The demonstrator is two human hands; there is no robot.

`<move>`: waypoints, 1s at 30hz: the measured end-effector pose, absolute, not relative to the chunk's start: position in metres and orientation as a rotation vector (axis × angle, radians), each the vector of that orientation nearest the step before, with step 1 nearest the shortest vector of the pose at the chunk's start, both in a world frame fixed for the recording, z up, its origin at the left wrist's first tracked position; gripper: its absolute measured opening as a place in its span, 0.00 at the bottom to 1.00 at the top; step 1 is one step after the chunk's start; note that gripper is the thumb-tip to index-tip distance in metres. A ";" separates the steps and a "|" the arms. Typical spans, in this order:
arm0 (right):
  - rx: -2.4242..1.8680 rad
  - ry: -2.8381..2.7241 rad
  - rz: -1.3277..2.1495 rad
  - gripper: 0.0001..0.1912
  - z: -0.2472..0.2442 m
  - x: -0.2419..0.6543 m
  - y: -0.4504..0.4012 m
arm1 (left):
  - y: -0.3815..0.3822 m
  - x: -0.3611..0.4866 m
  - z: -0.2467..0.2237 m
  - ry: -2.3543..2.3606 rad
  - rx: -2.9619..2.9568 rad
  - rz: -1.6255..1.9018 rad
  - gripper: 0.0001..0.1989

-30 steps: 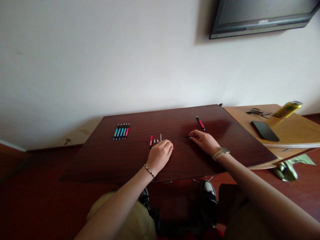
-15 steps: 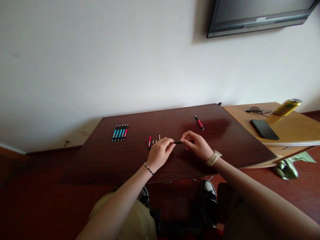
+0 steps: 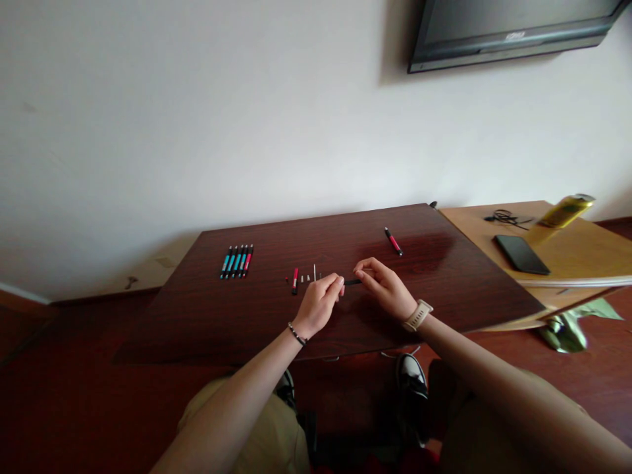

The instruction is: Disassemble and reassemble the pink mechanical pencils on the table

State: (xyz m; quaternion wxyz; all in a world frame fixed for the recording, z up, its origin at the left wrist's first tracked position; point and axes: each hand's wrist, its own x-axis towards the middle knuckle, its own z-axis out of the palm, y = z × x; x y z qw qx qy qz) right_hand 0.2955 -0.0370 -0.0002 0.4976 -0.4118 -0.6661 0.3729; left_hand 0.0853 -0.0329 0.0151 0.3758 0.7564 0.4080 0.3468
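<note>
Between my hands, above the dark table (image 3: pixel 257 336), is a thin black pen part (image 3: pixel 352 282). My left hand (image 3: pixel 320 303) pinches its left end, and my right hand (image 3: pixel 388 286) has its thumb and fingers around the right end. Just left of my left hand lie a red pen barrel (image 3: pixel 295 282), small grey tips (image 3: pixel 302 279), a thin white refill (image 3: pixel 315 272) and a tiny red piece (image 3: pixel 286 280). Several blue pens (image 3: pixel 232 262) and a red pen (image 3: pixel 247 261) lie in a row at the left. Another red pen (image 3: pixel 394 241) lies beyond my right hand.
A wooden side table (image 3: pixel 582 253) on the right holds a phone (image 3: pixel 521 254), a black cable (image 3: pixel 506 217) and a yellow can (image 3: pixel 567 210). A screen (image 3: pixel 513 33) hangs on the wall. Below the table's front edge are my shoes (image 3: pixel 411 375).
My left hand has turned slightly and its fingers have curled in more around the black part. My right hand has shifted a little to the left.
</note>
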 end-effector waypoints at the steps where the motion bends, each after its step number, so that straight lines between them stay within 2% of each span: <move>1: -0.975 -1.610 0.925 0.13 0.000 0.295 -0.038 | -0.032 0.086 0.015 1.060 1.893 0.897 0.24; 4: -0.955 -1.604 0.966 0.13 -0.002 0.293 -0.038 | -0.030 0.085 0.014 1.078 1.836 0.921 0.25; 8: -0.997 -1.620 0.954 0.14 -0.005 0.292 -0.037 | -0.027 0.085 0.013 0.919 1.778 0.929 0.15; 13: -1.030 -1.658 0.957 0.15 -0.003 0.292 -0.037 | -0.026 0.085 0.015 0.971 1.874 0.969 0.11; 18: -1.025 -1.674 0.940 0.14 0.005 0.290 -0.042 | -0.030 0.086 0.021 1.097 1.817 0.903 0.29; 21: -1.016 -1.687 0.900 0.13 0.008 0.289 -0.045 | -0.030 0.087 0.020 1.142 1.711 0.887 0.33; 26: -0.985 -1.628 0.852 0.10 0.017 0.292 -0.047 | -0.024 0.083 0.017 1.142 1.464 0.977 0.35; 30: -1.034 -1.593 0.845 0.08 0.017 0.296 -0.045 | -0.023 0.080 0.016 1.110 1.354 1.079 0.30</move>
